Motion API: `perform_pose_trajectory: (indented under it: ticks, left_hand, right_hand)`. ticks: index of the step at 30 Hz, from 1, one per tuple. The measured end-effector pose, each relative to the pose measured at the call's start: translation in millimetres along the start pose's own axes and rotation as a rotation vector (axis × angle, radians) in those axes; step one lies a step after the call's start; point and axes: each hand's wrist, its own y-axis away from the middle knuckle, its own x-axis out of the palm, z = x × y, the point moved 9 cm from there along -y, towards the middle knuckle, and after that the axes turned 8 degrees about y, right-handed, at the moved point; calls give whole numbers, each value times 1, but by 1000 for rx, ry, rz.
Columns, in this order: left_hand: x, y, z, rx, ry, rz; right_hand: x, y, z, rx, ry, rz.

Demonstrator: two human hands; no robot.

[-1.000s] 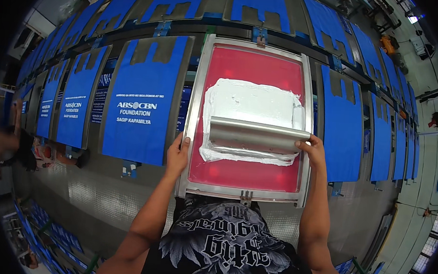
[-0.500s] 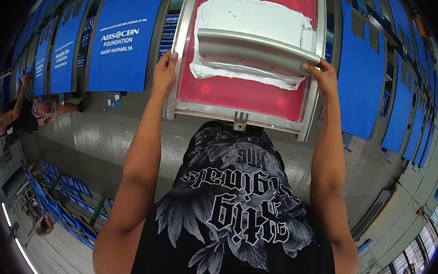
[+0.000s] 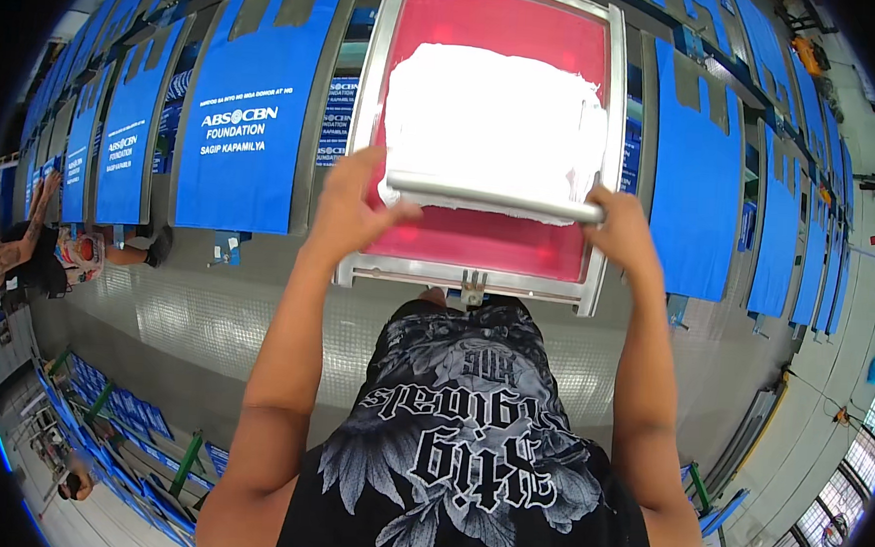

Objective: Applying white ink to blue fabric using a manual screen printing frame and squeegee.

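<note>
A metal-framed printing screen (image 3: 479, 244) with red mesh lies before me, a broad patch of white ink (image 3: 487, 116) spread over it. Across the near part of the patch rests a silver metal squeegee (image 3: 492, 196). The fingers of my right hand (image 3: 624, 230) are closed round its right end. Close to the squeegee's left end is my left hand (image 3: 356, 208), slightly blurred, thumb and fingers apart over the left frame rail. A metal bracket (image 3: 474, 288) sits at the middle of the frame's near edge.
Blue printed fabric pieces (image 3: 246, 121) lie on boards in a row to the left, with more blue pieces (image 3: 692, 169) to the right. Another person (image 3: 34, 239) stands at the far left, an arm over the row. Racks with blue pieces (image 3: 129, 405) stand behind, lower left.
My left hand has left the frame's left rail and moved inward to the squeegee's left end. The squeegee now appears tipped, its broad face no longer showing. The view has shifted slightly.
</note>
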Motion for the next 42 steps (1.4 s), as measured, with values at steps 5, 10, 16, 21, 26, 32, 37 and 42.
perform_pose_trajectory:
  ticks: [5,10,16,21,26,32,37,42]
  left_hand:
    - [40,-38,-9,93,-164,434]
    - [25,-121,-13,234,-210,110]
    - [80,-77,40,163,-315,208]
    - [45,13,-5,-1,-184,295]
    - [56,-10,17,64,-116,138]
    - [66,-178,45,-172,-186,311]
    - [41,-43,13,-65,-153,290]
    - [56,-22,11,1,-127,187]
  right_hand:
    - [-9,3,35,-158,87,-141]
    - [-58,-82,23,-213,221,-338]
    - [26,-78,14,-198,376,-292]
    - [0,27,40,-266,87,-199]
    - [18,-8,27,-221,192,-255]
    - [-44,-156,-4,-193,304,-202]
    - [-11,-31,28,-177,257,-79]
    - [22,-17,19,-180,146,-185]
